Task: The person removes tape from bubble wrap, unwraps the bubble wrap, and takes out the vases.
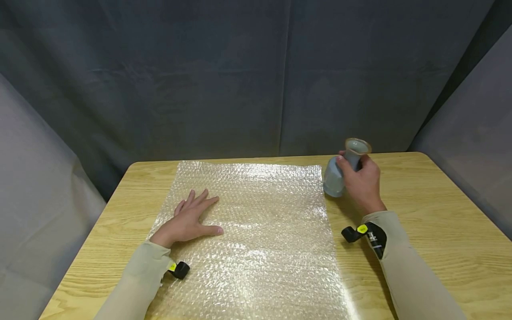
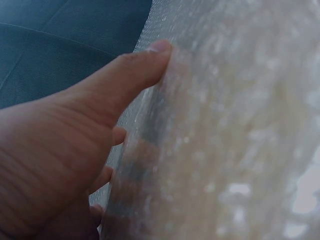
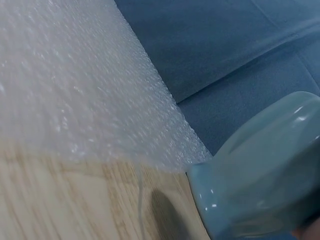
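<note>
A sheet of clear bubble wrap (image 1: pixel 264 213) lies spread over the middle of the table. My left hand (image 1: pixel 190 222) rests on its left part with fingers spread and thumb pointing right. In the left wrist view the thumb (image 2: pixel 135 67) lies along the bubble wrap's surface. At the sheet's far right corner my right hand (image 1: pixel 363 180) grips a pale blue-grey ceramic vase (image 1: pixel 334 178) round its neck. The vase leans, its brown-rimmed mouth up and to the right. Its glazed body (image 3: pixel 265 170) shows close to the bubble wrap's edge in the right wrist view.
The wooden table (image 1: pixel 432 213) extends to both sides of the sheet. A dark grey curtain (image 1: pixel 224 80) hangs behind its back edge, with paler cloth (image 1: pixel 36 200) at the left and more (image 1: pixel 472 120) at the right. Each wrist carries a small black camera.
</note>
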Tool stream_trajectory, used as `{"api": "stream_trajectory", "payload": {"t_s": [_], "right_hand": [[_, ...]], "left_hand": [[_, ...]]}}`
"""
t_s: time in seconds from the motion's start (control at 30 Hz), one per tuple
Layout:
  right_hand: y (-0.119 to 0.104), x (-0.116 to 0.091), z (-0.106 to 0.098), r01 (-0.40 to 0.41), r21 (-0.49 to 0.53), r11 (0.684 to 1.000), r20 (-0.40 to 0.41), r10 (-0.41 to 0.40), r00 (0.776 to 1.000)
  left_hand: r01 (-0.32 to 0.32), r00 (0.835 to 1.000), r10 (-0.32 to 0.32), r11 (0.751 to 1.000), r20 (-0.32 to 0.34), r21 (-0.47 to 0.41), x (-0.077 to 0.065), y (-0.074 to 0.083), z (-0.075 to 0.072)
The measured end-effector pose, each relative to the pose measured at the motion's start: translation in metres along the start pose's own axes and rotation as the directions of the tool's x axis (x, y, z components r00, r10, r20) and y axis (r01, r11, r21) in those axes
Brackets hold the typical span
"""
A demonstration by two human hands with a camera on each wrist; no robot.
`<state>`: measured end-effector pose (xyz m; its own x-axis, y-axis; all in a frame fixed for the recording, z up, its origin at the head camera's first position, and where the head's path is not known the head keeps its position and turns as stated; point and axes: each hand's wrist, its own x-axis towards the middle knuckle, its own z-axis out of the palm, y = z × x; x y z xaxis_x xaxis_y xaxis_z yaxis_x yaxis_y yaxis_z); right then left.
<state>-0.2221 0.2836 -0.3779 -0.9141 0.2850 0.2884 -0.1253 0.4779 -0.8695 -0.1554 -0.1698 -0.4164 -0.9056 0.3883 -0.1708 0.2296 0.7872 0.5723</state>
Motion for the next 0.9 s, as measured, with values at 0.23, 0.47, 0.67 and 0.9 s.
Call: {"api": "stream_trajectory", "payload": {"t_s": [0.23, 0.47, 0.67, 0.9], "right_hand": [[0.003, 0.003, -0.004, -0.009, -0.017, 1.000, -0.009, 0.009, 1.000], [0.008, 0.005, -0.006, -0.027, -0.038, 0.999, -0.011, 0.026, 1.000], [0.011, 0.005, -0.007, -0.030, -0.049, 0.998, -0.013, 0.029, 0.999], [0.014, 0.005, -0.007, -0.016, -0.082, 0.997, -0.013, 0.015, 1.000]], "left_hand": [[0.001, 1.000, -0.001, 1.000, 0.005, -0.001, 0.001, -0.001, 0.000], [0.006, 1.000, -0.006, 1.000, 0.008, 0.013, 0.003, -0.002, 0.000], [0.008, 1.000, -0.008, 1.000, 0.009, 0.015, 0.003, -0.001, 0.001], [0.001, 1.000, -0.001, 1.000, 0.002, 0.007, 0.003, -0.001, 0.001]]}}
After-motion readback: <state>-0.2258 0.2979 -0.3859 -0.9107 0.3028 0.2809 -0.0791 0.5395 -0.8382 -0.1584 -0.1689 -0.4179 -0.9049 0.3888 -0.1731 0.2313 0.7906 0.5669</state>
